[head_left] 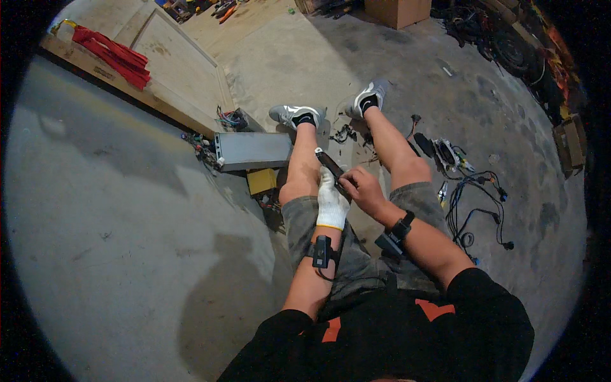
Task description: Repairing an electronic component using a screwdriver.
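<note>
My left hand (332,198), in a white knit glove with a yellow cuff edge, is closed around a long black object (329,163) with a small pale tip at its far end. I cannot make out its exact kind. My bare right hand (367,191) is bent over the near part of the same object, its fingers closed against it. Both hands are between my knees, above the floor. A black device is strapped to each of my wrists.
A grey metal box (251,151) and a yellow block (261,181) stand beside my left leg. Black cables (474,207), pliers (442,193) and a metal-rimmed part (445,155) lie right of my right leg. A red cloth (114,56) hangs at the far left; a cardboard box (398,13) stands ahead.
</note>
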`<state>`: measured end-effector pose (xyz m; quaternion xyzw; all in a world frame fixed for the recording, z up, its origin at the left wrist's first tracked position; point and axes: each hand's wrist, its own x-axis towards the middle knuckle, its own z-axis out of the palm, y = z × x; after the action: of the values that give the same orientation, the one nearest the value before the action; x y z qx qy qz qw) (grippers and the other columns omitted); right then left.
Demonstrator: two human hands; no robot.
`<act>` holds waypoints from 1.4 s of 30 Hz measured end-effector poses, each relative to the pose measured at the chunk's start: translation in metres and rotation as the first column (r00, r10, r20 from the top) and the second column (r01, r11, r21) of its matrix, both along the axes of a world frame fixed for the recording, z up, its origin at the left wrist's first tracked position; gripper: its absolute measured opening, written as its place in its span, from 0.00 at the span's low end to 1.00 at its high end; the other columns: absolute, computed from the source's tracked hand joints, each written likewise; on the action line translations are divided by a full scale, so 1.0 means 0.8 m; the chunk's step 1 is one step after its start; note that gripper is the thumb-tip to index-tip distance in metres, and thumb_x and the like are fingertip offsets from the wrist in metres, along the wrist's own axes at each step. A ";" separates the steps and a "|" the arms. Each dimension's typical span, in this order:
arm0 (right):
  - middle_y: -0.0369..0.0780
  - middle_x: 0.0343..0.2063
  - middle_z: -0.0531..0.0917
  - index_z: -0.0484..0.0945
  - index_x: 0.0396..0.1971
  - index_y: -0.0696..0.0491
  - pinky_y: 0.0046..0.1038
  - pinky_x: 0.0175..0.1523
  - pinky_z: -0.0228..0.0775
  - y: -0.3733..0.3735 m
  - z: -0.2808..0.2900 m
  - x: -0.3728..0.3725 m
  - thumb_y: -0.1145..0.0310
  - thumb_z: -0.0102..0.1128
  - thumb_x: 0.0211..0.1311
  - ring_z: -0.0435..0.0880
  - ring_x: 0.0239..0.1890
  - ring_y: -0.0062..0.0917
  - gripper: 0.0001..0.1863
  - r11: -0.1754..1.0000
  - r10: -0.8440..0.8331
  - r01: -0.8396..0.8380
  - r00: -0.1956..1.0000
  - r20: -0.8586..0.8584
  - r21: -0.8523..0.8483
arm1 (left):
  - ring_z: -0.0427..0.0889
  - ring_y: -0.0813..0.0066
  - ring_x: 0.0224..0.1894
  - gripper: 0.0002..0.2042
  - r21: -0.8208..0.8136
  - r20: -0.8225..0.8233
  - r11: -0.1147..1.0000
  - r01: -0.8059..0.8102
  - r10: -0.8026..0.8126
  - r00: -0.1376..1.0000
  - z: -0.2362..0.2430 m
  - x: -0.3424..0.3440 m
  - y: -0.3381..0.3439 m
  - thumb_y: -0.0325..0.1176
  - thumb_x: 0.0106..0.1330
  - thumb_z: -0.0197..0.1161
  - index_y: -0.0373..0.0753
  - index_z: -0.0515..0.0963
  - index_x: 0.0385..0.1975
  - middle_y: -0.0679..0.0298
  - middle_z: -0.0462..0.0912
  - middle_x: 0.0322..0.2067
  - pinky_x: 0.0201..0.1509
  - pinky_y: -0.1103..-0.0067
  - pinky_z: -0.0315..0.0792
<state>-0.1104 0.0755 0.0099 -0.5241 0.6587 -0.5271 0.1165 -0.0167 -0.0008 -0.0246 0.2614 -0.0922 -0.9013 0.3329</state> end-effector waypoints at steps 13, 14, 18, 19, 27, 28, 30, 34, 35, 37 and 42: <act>0.43 0.32 0.80 0.81 0.33 0.58 0.28 0.34 0.73 -0.002 -0.008 0.005 0.73 0.67 0.58 0.81 0.29 0.32 0.06 1.000 -0.009 0.009 1.000 -0.003 -0.022 | 0.79 0.69 0.39 0.27 -0.054 0.134 0.998 -0.017 0.024 0.991 -0.001 0.002 -0.001 0.60 0.64 0.60 0.38 0.76 0.43 0.64 0.79 0.36 0.45 0.74 0.77; 0.43 0.31 0.79 0.81 0.33 0.59 0.26 0.31 0.71 -0.003 -0.009 0.005 0.74 0.67 0.58 0.80 0.26 0.28 0.06 0.998 -0.010 0.008 0.999 -0.033 -0.055 | 0.79 0.69 0.39 0.27 -0.064 0.141 0.998 -0.021 0.030 0.990 -0.002 0.002 -0.001 0.60 0.64 0.60 0.38 0.76 0.43 0.64 0.79 0.36 0.45 0.74 0.77; 0.43 0.33 0.81 0.82 0.33 0.55 0.33 0.35 0.75 -0.002 -0.013 0.008 0.70 0.68 0.56 0.82 0.31 0.37 0.07 1.000 -0.018 0.018 0.999 -0.043 -0.003 | 0.79 0.69 0.39 0.27 -0.081 0.113 0.995 -0.055 0.064 0.991 0.003 0.001 0.001 0.60 0.65 0.59 0.38 0.75 0.45 0.63 0.79 0.37 0.45 0.75 0.77; 0.43 0.32 0.81 0.82 0.33 0.55 0.33 0.35 0.75 -0.001 -0.012 0.006 0.70 0.68 0.56 0.82 0.31 0.36 0.07 1.000 -0.008 0.008 0.997 -0.075 0.010 | 0.79 0.69 0.39 0.27 -0.081 0.089 0.994 -0.069 0.076 0.993 0.003 0.001 0.000 0.60 0.65 0.58 0.38 0.75 0.45 0.63 0.79 0.38 0.45 0.76 0.77; 0.40 0.29 0.81 0.84 0.34 0.52 0.32 0.33 0.74 -0.001 -0.006 0.002 0.69 0.68 0.55 0.81 0.29 0.34 0.07 0.994 0.061 -0.076 0.981 -0.182 -0.076 | 0.80 0.69 0.37 0.28 -0.060 0.106 0.998 0.020 -0.013 0.994 0.001 0.011 -0.002 0.62 0.65 0.57 0.40 0.74 0.45 0.64 0.79 0.36 0.42 0.75 0.78; 0.40 0.28 0.80 0.84 0.35 0.52 0.32 0.33 0.74 0.000 -0.006 0.001 0.69 0.68 0.55 0.81 0.29 0.34 0.07 0.995 0.070 -0.084 0.978 -0.196 -0.062 | 0.80 0.69 0.37 0.28 -0.045 0.116 0.998 0.034 -0.029 0.993 0.002 0.011 -0.002 0.63 0.65 0.57 0.40 0.74 0.45 0.64 0.79 0.36 0.41 0.75 0.78; 0.40 0.28 0.80 0.84 0.35 0.52 0.31 0.33 0.74 0.001 -0.004 -0.002 0.69 0.68 0.55 0.81 0.28 0.34 0.08 0.993 0.091 -0.103 0.977 -0.193 -0.053 | 0.80 0.69 0.36 0.28 -0.045 0.133 0.999 0.014 -0.008 0.991 0.005 0.009 -0.001 0.64 0.64 0.56 0.40 0.75 0.44 0.64 0.79 0.35 0.40 0.75 0.79; 0.41 0.28 0.81 0.85 0.37 0.52 0.32 0.33 0.74 0.004 0.000 -0.007 0.68 0.66 0.57 0.82 0.28 0.34 0.09 0.991 0.126 -0.131 0.985 -0.116 -0.033 | 0.80 0.70 0.30 0.25 0.031 0.159 1.000 -0.004 -0.001 0.987 0.018 0.002 0.002 0.64 0.66 0.53 0.45 0.76 0.40 0.66 0.79 0.31 0.31 0.75 0.79; 0.41 0.28 0.81 0.85 0.37 0.52 0.32 0.33 0.74 0.004 0.000 -0.007 0.68 0.66 0.58 0.82 0.28 0.35 0.09 0.991 0.132 -0.134 0.987 -0.095 -0.018 | 0.80 0.70 0.32 0.26 0.000 0.186 1.000 0.018 -0.017 0.982 0.018 0.001 0.001 0.64 0.66 0.53 0.45 0.76 0.41 0.66 0.79 0.32 0.33 0.75 0.79; 0.42 0.28 0.81 0.85 0.38 0.52 0.33 0.33 0.74 0.005 -0.002 -0.007 0.67 0.65 0.59 0.81 0.28 0.36 0.09 0.992 0.126 -0.126 0.990 -0.062 0.002 | 0.80 0.70 0.34 0.27 -0.061 0.236 0.996 0.060 -0.044 0.971 0.011 0.002 0.000 0.65 0.65 0.53 0.44 0.75 0.42 0.65 0.78 0.34 0.37 0.75 0.78; 0.43 0.26 0.81 0.84 0.37 0.54 0.32 0.32 0.73 0.005 0.005 -0.008 0.65 0.63 0.61 0.81 0.28 0.34 0.10 0.994 0.106 -0.107 0.993 0.041 0.017 | 0.78 0.69 0.29 0.27 0.070 0.227 0.996 -0.059 0.041 0.973 0.000 -0.009 -0.007 0.65 0.67 0.50 0.45 0.76 0.41 0.63 0.78 0.30 0.32 0.74 0.76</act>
<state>-0.1164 0.0793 0.0141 -0.5468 0.6322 -0.5243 0.1628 -0.0239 -0.0062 -0.0244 0.3767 -0.0881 -0.8601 0.3326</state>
